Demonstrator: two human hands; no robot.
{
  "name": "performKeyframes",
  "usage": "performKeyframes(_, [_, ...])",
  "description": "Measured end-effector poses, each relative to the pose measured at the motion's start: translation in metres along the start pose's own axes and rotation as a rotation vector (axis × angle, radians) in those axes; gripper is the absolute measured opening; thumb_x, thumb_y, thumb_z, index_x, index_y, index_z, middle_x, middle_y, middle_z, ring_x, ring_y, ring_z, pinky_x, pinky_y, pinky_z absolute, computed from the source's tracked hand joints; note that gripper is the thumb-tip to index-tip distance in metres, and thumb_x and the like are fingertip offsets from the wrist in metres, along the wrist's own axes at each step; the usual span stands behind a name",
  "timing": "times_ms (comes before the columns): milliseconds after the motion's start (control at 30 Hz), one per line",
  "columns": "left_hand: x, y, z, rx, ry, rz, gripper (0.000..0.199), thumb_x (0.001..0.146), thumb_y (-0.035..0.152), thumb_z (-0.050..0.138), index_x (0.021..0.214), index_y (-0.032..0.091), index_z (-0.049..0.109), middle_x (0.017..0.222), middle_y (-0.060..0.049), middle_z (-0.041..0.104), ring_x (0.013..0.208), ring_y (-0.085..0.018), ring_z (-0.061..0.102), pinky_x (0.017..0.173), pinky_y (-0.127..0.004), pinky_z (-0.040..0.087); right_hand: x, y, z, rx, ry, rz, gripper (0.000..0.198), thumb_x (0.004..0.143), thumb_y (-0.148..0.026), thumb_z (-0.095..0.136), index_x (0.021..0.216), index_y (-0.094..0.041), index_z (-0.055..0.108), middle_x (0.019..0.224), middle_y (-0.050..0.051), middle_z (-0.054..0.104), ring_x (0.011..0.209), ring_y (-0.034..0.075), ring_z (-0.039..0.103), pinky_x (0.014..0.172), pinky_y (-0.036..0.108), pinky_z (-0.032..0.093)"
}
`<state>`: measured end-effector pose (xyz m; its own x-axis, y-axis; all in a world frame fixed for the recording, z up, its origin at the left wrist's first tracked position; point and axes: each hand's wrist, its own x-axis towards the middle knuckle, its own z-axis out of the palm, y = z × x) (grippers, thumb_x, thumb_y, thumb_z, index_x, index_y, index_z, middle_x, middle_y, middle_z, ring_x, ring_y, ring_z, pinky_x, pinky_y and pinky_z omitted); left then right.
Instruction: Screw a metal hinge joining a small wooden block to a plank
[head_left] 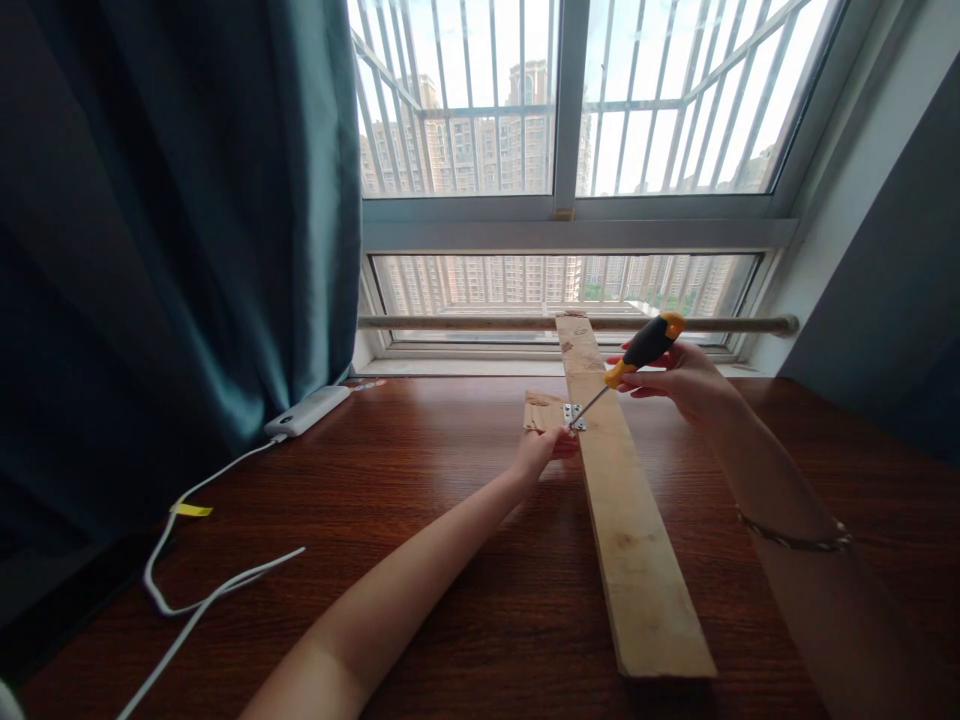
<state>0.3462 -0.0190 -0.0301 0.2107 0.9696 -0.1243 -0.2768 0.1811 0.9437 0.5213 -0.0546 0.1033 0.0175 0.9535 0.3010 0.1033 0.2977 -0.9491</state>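
Your right hand (694, 380) has its fingers around the screwdriver (649, 345), the shaft slanting down and left to the metal hinge (574, 416). That hinge lies where the long board (637, 520) meets the short wood piece (541, 408), both on the bench (435, 440). Your left hand (538, 452) is at the hinge's near edge, beside the screwdriver's tip; whether its fingers pinch anything, I cannot tell
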Motion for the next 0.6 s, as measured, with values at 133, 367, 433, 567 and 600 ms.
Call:
performKeyframes(133, [-0.002, 0.001, 0.001, -0.042, 0.003, -0.042, 0.012, 0.068, 0.019, 0.054, 0.068, 0.011, 0.064, 0.07, -0.01, 0.068, 0.064, -0.016, 0.064, 0.068, -0.028, 0.052, 0.001, 0.007, 0.005, -0.144, 0.139, -0.106, 0.039, 0.046, -0.038, 0.081, 0.068, -0.014, 0.06, 0.068, 0.006, 0.067, 0.049, 0.016, 0.06, 0.038, 0.023, 0.045])
performKeyframes(367, [-0.004, 0.003, 0.002, -0.05, 0.009, -0.053, 0.012, 0.066, 0.02, 0.056, 0.069, 0.011, 0.064, 0.073, -0.01, 0.068, 0.067, -0.016, 0.064, 0.07, -0.028, 0.051, 0.004, 0.018, 0.013, -0.182, 0.267, -0.146, 0.044, 0.048, -0.044, 0.078, 0.075, -0.015, 0.058, 0.057, 0.003, 0.064, 0.041, 0.014, 0.056, 0.03, 0.021, 0.038])
performKeyframes(433, [-0.004, 0.003, 0.002, -0.04, 0.009, -0.047, 0.013, 0.066, 0.021, 0.056, 0.07, 0.011, 0.064, 0.074, -0.011, 0.069, 0.068, -0.017, 0.064, 0.07, -0.028, 0.051, 0.003, 0.012, 0.007, -0.082, 0.154, -0.054, 0.051, 0.047, -0.038, 0.08, 0.088, -0.016, 0.058, 0.07, 0.005, 0.068, 0.046, 0.015, 0.059, 0.034, 0.021, 0.043])
performKeyframes(567, [-0.003, 0.002, 0.003, -0.027, 0.024, -0.033, 0.014, 0.066, 0.021, 0.056, 0.071, 0.011, 0.064, 0.073, -0.01, 0.069, 0.068, -0.016, 0.064, 0.07, -0.027, 0.051, 0.001, 0.0, -0.008, 0.069, -0.046, 0.045, 0.056, 0.044, -0.022, 0.082, 0.095, -0.019, 0.059, 0.088, 0.007, 0.069, 0.067, 0.02, 0.066, 0.053, 0.03, 0.056])
performKeyframes(600, [-0.002, 0.002, 0.003, -0.026, 0.029, -0.028, 0.014, 0.066, 0.021, 0.056, 0.072, 0.011, 0.064, 0.073, -0.01, 0.068, 0.067, -0.016, 0.064, 0.069, -0.027, 0.051, 0.001, -0.001, -0.01, 0.083, -0.058, 0.04, 0.051, 0.044, -0.023, 0.082, 0.091, -0.019, 0.061, 0.087, 0.007, 0.069, 0.068, 0.021, 0.067, 0.055, 0.032, 0.057])
